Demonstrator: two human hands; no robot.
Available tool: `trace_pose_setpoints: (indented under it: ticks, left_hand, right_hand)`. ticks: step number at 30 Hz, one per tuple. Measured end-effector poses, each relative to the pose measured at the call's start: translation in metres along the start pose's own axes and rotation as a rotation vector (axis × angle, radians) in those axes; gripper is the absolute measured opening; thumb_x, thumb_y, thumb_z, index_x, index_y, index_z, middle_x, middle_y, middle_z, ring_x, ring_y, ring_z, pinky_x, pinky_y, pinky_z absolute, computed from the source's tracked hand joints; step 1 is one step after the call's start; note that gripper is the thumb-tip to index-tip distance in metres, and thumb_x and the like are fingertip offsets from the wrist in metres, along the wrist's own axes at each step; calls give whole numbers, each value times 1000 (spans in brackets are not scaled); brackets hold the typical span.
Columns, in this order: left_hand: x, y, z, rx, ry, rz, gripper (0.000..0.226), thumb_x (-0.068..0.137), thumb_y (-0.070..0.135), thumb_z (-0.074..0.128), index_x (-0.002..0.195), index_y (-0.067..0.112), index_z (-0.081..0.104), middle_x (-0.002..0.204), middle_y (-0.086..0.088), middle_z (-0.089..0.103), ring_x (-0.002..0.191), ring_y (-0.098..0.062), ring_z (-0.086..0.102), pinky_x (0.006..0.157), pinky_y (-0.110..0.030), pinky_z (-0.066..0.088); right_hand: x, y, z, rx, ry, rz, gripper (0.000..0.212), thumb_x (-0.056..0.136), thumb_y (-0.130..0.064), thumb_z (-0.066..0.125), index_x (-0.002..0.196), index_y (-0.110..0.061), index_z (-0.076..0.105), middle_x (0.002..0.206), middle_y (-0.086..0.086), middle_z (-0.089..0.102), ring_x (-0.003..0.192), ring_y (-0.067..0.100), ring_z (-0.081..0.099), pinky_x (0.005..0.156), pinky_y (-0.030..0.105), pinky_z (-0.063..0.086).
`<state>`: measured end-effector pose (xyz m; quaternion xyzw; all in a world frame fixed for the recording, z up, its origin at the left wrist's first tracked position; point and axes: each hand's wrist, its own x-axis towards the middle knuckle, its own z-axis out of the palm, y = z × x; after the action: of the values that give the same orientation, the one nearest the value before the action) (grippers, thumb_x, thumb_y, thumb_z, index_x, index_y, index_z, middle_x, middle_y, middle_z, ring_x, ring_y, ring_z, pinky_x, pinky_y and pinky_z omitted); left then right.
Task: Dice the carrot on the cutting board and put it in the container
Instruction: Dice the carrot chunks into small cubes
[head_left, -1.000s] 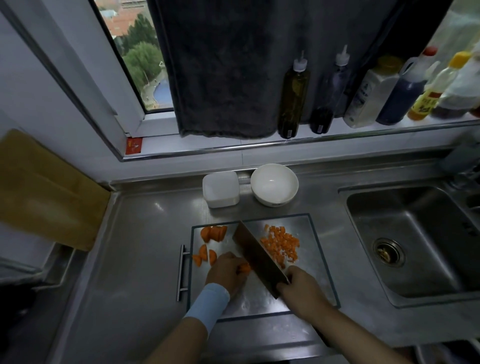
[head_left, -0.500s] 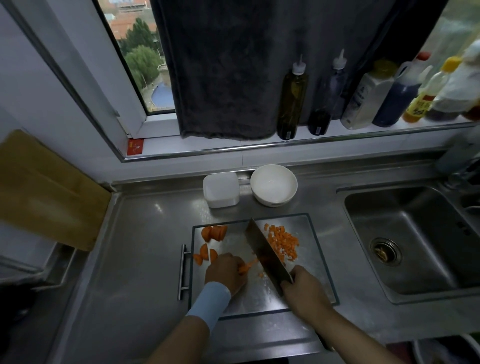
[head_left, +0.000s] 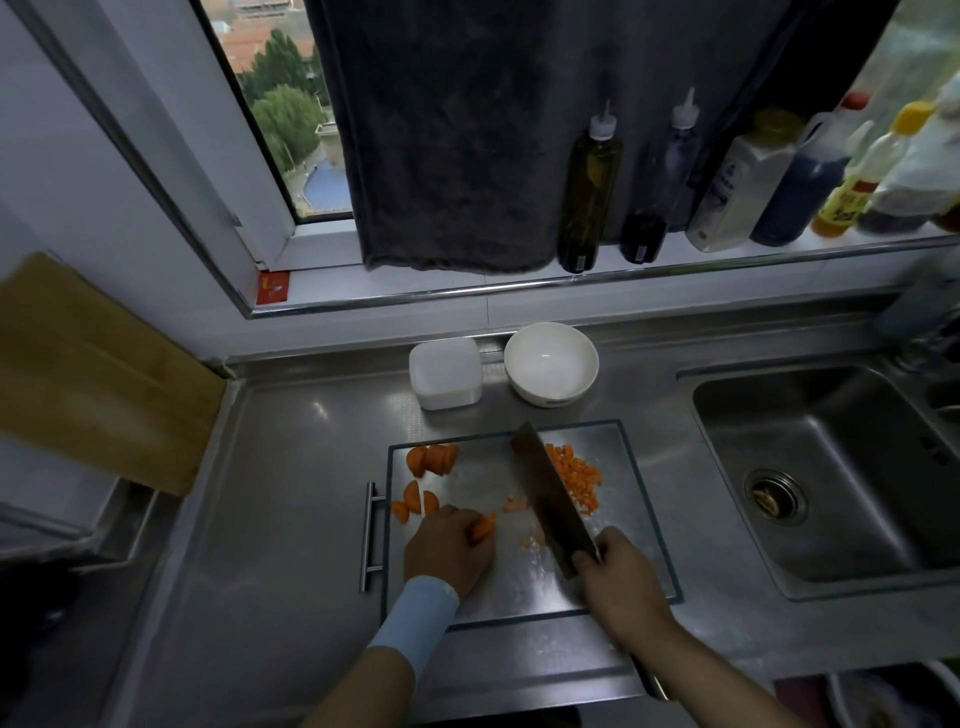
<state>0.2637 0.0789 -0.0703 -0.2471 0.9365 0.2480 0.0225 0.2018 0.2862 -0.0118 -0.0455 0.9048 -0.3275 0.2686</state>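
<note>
- While the right hand (head_left: 618, 577) grips the cleaver (head_left: 550, 499), the left hand (head_left: 447, 545) pinches a carrot piece (head_left: 483, 530) at the cutting board's (head_left: 639, 535) 7 o'clock.
- Diced carrot (head_left: 576, 478) is heaped at 2 o'clock.
- White container (head_left: 445, 371) stands on the surface beyond, at 11 o'clock.

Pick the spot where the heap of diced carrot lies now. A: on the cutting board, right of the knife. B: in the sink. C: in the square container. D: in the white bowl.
A: the diced carrot lies on the cutting board just right of the knife; no orange shows in the bowl or the container.
</note>
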Motion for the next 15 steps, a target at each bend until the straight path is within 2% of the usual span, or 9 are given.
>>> trace_pose_setpoints:
  ticks: [3,6,9,13,15]
  left_hand:
    - [11,15,0,-34,3,25,24,87,50,51,87,33,69,88,15,57,80,-6,54,69,-20,45]
    - [22,23,6,78,-89,104,22,85,50,48,84,37,66,89,13,58,85,-10,55,73,-31,52]
    - [23,17,11,195,-164,171,22,83,50,45,87,40,64,91,14,56,89,-12,54,73,-32,51]
    - [15,10,10,91,-109,192,30,82,62,49,100,42,64,96,19,55,92,-5,49,77,-27,48]
    - [20,13,10,-15,-47,183,31,88,55,50,112,40,63,106,17,55,99,-5,49,84,-23,44]
  right_hand:
    - [5,-1,-7,35,23,-4,11,95,-21,58,86,-17,52,77,2,62,70,15,58,53,26,34]
    - [9,0,-11,23,25,9,11,94,-23,58,87,-17,52,76,2,62,69,16,60,52,27,34]
    - [9,4,-12,-19,27,19,11,94,-25,57,89,-18,51,76,0,60,67,12,57,51,24,32]
    - [10,9,-9,-12,13,24,10,95,-27,57,93,-19,53,81,-1,62,72,12,59,54,23,36]
    - [11,10,-8,-18,10,17,10,95,-27,57,94,-19,53,80,-3,60,72,10,57,53,22,34]
